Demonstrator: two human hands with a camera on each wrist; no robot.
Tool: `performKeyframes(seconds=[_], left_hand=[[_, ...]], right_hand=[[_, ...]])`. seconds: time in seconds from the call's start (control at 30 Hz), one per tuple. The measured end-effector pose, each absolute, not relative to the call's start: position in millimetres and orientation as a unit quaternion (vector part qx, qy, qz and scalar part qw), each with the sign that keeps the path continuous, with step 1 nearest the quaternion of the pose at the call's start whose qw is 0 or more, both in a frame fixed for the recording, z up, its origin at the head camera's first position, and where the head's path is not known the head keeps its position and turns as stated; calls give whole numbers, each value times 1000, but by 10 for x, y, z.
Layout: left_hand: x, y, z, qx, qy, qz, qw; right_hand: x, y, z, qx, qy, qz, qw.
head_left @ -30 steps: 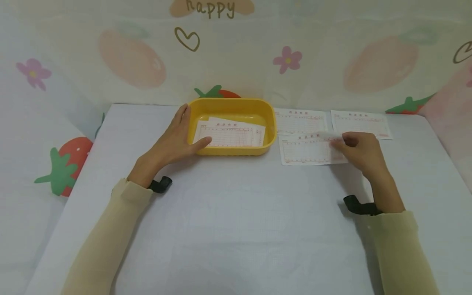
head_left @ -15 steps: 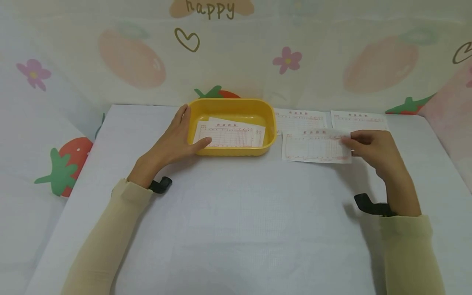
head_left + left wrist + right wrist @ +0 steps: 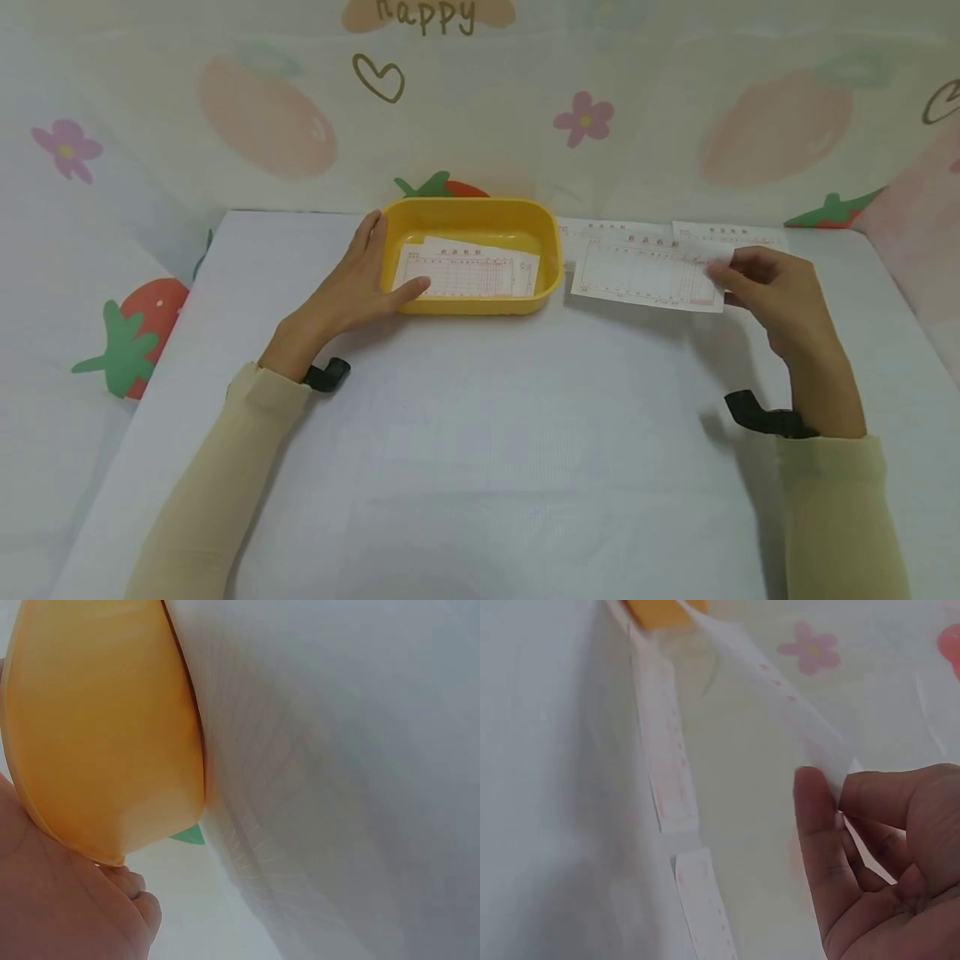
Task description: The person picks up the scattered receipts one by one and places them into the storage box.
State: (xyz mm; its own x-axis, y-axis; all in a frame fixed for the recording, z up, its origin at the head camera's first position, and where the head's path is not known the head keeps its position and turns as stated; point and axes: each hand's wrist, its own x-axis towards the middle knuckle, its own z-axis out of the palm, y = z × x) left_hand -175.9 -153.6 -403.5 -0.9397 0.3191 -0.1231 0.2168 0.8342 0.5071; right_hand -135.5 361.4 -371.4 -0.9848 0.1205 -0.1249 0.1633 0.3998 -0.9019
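In the head view my right hand (image 3: 780, 292) pinches the right edge of a white receipt slip (image 3: 645, 271) printed with a red table. The right wrist view has the thumb and a fingertip closed on the slip (image 3: 780, 694), which slants up off the table. My left hand (image 3: 348, 279) holds the left end of a yellow plastic tray (image 3: 468, 307), its thumb over the front rim. Inside the tray lie overlapping receipt slips (image 3: 457, 273). The left wrist view shows the tray's outer wall (image 3: 105, 735) with the palm (image 3: 67, 900) against its rim.
Two more receipt slips, a left one (image 3: 573, 237) and a right one (image 3: 750, 233), lie along the table's back edge, partly covered by the held slip. A white cloth covers the table (image 3: 487, 433). A patterned curtain (image 3: 480, 108) hangs right behind it.
The right hand has lifted the receipt slip from the table and moved slightly right and back with it, so it now overlaps the slips behind. The left hand and tray have stayed put.
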Motion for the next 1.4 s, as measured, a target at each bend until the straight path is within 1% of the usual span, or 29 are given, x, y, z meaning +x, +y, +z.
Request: performKeyframes(seconds=[0.17,0.3,0.37,0.57,0.77,1.03,1.2,1.4], left_hand=[[-1762,-1528,-4048,139,949,260,109],[-1760,-1542,-4038,135,951,257,107],[-1755,-1558,-4031,132,952,254,105],[-1751,-1566,-4032,133,950,262,110],[-1732,-1547,-4077,127,948,273,105],[-1734,-1482,-4113,126,950,266,109],[-1743,-1519,-4076,130,952,256,103],[-1765,-1533,-4058,134,952,254,106]], right_hand=[[-1333,3580,-3651,105,764,-636,7],[-1349,3424,-3619,92,721,-687,2],[-1368,3316,-3618,81,710,-699,10],[-1426,2983,-3624,60,751,-656,35],[-1634,2618,-3592,14,793,-607,57],[-1805,2278,-3531,0,831,-548,99],[-1869,2106,-3547,-10,840,-532,101],[-1888,2013,-3549,-37,857,-505,97]])
